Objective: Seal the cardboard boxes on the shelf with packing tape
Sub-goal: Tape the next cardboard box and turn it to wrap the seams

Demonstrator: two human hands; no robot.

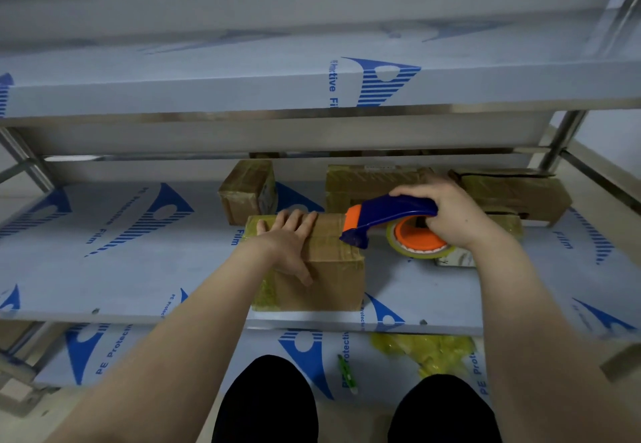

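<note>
**Fig.: Front box held down for taping**

Nearest, at the front edge of the film-covered steel shelf [138, 269], sits a small brown cardboard box [333, 279]. L hand [289, 241] lies flat on its top, fingers spread. R hand [451, 213] is wrapped round a blue-and-orange plastic tape dispenser [388, 213], nose at the box's top right edge. Box prob. light, stiff, tape-slick: pin from above. Taped brown boxes [513, 192] stand behind.

Cardboard boxes [329, 279] [242, 189] [367, 182] [520, 192] — at least four; tape dispenser [392, 210] — one; hands [291, 237] [454, 213] — two.
</note>
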